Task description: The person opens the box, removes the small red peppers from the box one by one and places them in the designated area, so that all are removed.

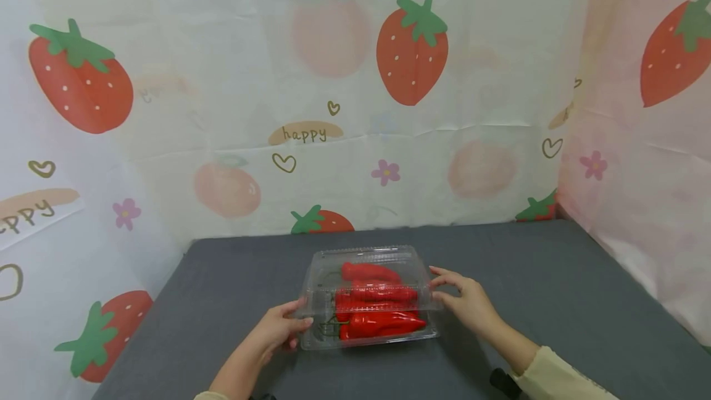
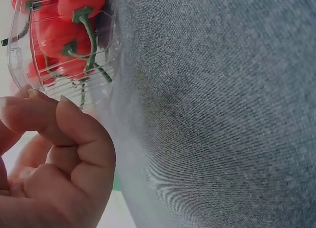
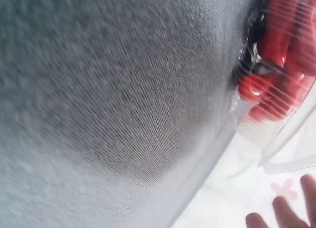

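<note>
A clear plastic clamshell container (image 1: pixel 369 343) stands mid-table, several red peppers (image 1: pixel 383 325) with green stems lying inside. Its transparent lid (image 1: pixel 363 256) slants over them, its front edge raised above the base. At the container's left side, my left hand (image 1: pixel 272 332) pinches the edge between thumb and curled fingers; the left wrist view puts its fingertips (image 2: pixel 64 102) at the container's corner. My right hand (image 1: pixel 469 301) is at the lid's right edge, fingers extended and spread. Several of its fingers (image 3: pixel 284 208) show near the lid's corner in the right wrist view.
A dark grey cloth covers the table (image 1: pixel 233 276). Hanging cloth (image 1: pixel 250 79) printed with strawberries and flowers walls off the back and both sides. A black strap piece (image 1: pixel 504 381) shows at the right wrist beside a pale sleeve (image 1: pixel 555 378).
</note>
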Motion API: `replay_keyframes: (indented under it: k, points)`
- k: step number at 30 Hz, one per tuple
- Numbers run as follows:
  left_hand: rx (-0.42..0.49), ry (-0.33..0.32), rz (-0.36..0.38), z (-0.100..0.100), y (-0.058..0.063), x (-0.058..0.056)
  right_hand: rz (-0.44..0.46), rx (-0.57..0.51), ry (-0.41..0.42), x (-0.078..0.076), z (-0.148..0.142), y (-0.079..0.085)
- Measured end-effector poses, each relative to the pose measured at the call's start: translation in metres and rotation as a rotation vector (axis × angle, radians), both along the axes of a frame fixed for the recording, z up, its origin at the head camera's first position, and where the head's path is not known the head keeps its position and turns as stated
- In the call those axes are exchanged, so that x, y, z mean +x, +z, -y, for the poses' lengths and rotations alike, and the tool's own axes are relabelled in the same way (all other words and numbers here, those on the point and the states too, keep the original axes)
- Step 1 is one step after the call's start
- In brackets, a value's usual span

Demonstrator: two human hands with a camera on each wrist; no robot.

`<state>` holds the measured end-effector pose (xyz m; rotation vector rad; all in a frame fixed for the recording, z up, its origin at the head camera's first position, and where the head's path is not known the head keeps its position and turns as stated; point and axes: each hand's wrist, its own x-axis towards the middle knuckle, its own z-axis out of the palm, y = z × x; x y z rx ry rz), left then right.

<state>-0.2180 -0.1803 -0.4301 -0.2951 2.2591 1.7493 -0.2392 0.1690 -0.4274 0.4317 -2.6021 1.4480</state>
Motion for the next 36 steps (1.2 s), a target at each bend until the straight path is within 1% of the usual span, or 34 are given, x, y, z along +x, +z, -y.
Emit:
replay_keyframes:
  k: [5,8,12,14,17,21,27,31,36]
  points:
    - [0.0,0.019,0.021,0.0,-0.001,0.0,0.009,-0.051,-0.004,-0.004,0.002,0.007]
    - [0.007,0.006,0.021,0.001,0.0,0.001,-0.013,-0.034,-0.017,-0.005,0.002,0.011]
    - [0.003,-0.012,-0.009,0.001,0.003,0.002,-0.053,-0.005,-0.009,-0.007,0.002,0.014]
    - [-0.014,-0.006,-0.026,0.0,0.006,0.001,-0.068,-0.009,0.007,-0.008,0.001,0.015]
    - [-0.044,0.023,-0.033,-0.001,0.009,-0.004,-0.073,-0.017,0.015,-0.011,0.001,0.017]
    - [-0.067,0.053,-0.04,-0.002,0.01,-0.01,-0.062,0.005,-0.001,-0.014,0.003,0.02]
    - [-0.052,0.038,-0.048,-0.004,0.007,-0.014,-0.066,0.03,-0.021,-0.018,0.006,0.024]
    - [-0.045,0.038,-0.039,-0.005,0.007,-0.015,-0.067,0.011,-0.03,-0.023,0.007,0.025]
    - [-0.056,0.036,-0.032,-0.005,0.006,-0.015,-0.083,-0.015,-0.058,-0.029,0.008,0.025]
